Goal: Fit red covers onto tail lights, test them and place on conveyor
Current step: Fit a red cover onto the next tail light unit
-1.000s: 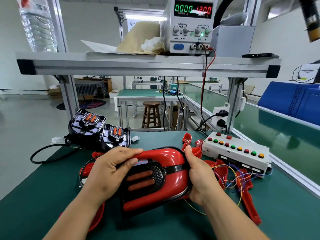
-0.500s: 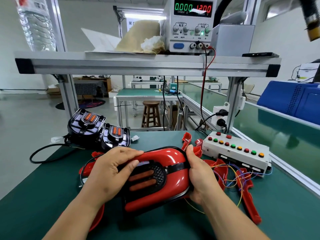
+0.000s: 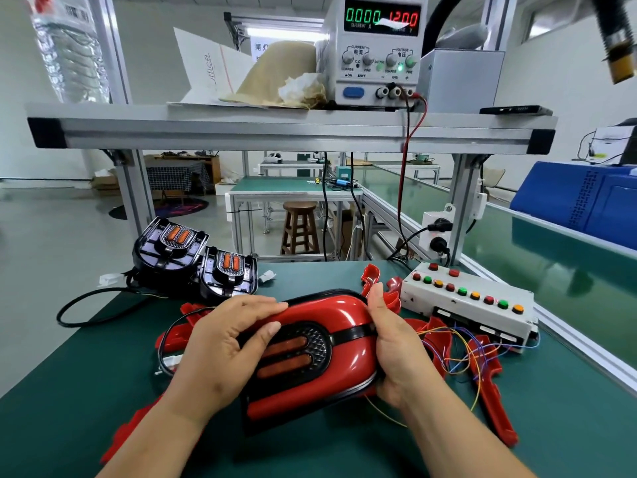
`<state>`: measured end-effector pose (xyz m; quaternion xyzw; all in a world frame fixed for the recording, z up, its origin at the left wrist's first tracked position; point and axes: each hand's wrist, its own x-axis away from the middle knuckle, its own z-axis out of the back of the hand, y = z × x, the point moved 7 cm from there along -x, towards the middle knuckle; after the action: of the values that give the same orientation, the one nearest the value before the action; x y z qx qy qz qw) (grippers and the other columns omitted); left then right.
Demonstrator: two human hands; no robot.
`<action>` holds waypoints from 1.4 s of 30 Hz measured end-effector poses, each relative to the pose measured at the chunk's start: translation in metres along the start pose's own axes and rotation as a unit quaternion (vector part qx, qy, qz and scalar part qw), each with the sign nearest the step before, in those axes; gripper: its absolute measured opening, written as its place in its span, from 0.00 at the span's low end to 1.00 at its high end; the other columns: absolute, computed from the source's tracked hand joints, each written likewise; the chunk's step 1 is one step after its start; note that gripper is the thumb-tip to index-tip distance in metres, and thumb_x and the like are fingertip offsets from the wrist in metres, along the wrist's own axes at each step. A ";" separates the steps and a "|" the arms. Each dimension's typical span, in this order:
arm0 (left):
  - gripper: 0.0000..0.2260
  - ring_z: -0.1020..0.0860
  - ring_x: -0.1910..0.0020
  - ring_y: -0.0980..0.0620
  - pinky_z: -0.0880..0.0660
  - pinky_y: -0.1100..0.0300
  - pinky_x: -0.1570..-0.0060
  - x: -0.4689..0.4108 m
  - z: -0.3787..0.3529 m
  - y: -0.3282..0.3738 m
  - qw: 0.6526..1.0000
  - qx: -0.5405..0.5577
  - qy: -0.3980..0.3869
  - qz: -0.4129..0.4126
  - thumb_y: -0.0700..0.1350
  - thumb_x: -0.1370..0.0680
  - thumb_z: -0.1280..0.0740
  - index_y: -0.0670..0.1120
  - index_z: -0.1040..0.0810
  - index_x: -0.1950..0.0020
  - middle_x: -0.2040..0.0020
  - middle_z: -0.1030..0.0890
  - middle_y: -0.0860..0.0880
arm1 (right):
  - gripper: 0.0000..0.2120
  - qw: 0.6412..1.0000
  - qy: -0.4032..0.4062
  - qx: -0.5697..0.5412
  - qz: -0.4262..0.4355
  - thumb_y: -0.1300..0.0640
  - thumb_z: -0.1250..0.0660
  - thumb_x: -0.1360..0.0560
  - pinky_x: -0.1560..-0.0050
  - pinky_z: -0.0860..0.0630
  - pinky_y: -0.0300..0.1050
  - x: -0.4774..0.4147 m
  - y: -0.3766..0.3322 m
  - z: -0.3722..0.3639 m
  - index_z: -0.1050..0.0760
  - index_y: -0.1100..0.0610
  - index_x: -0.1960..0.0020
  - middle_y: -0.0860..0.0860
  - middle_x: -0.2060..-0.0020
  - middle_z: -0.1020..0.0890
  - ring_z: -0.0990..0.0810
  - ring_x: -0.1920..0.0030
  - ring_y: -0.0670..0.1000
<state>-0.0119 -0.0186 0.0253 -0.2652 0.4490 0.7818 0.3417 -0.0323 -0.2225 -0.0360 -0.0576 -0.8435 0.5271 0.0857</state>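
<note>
Fingers of the left hand [image 3: 220, 350] curl over the red cover [image 3: 348, 360], thumb pressing the tail light [image 3: 296, 353] lens; the right hand [image 3: 396, 350] grips the other end, thumb upright. It's over the table [image 3: 568, 426] middle, toward the near edge; button box [image 3: 465, 301] by the right edge.

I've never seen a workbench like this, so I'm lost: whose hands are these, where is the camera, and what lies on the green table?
No machine here: a person works bare-handed, and the camera sits on their head, looking down. The left hand and right hand grip a glossy red-covered tail light with a black centre over the green table mat. Behind stand two uncovered black tail lights; to the right lie loose red plastic covers and a white box with coloured buttons.
</note>
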 end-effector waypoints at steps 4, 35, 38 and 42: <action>0.19 0.23 0.43 0.64 0.32 0.76 0.43 0.001 -0.002 -0.004 1.000 0.008 -0.004 0.015 0.39 0.26 0.26 0.63 0.19 0.46 0.47 0.19 0.60 | 0.17 0.997 -0.066 0.018 0.040 0.47 0.23 0.37 0.60 0.18 0.55 0.007 -0.007 -0.009 0.16 0.55 0.53 0.62 0.54 0.15 0.15 0.58 0.61; 0.07 0.16 0.58 0.33 0.19 0.41 0.65 0.008 -0.031 -0.035 0.854 0.435 0.051 0.282 0.52 0.29 0.30 0.52 0.23 0.56 0.55 0.15 0.42 | 0.17 0.997 -0.053 -0.001 0.059 0.50 0.22 0.39 0.66 0.19 0.52 0.014 -0.014 -0.014 0.17 0.55 0.53 0.60 0.57 0.15 0.15 0.63 0.58; 0.10 0.16 0.58 0.33 0.19 0.42 0.65 0.009 -0.032 -0.038 0.846 0.436 0.046 0.304 0.52 0.30 0.30 0.49 0.24 0.53 0.54 0.16 0.38 | 0.16 0.997 -0.059 0.012 0.047 0.48 0.23 0.39 0.66 0.19 0.51 0.015 -0.013 -0.015 0.16 0.55 0.54 0.60 0.57 0.15 0.15 0.63 0.58; 0.15 0.16 0.56 0.34 0.18 0.44 0.65 0.013 -0.035 -0.046 0.829 0.441 0.035 0.344 0.51 0.28 0.31 0.44 0.26 0.46 0.52 0.16 0.37 | 0.13 0.997 -0.074 0.024 0.029 0.49 0.27 0.34 0.59 0.17 0.58 0.015 -0.010 -0.015 0.15 0.55 0.55 0.61 0.56 0.15 0.15 0.62 0.58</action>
<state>0.0195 -0.0285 -0.0240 0.0575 0.8197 0.5581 0.1153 -0.0436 -0.2112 -0.0191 -0.0414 -0.8327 0.5521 0.0090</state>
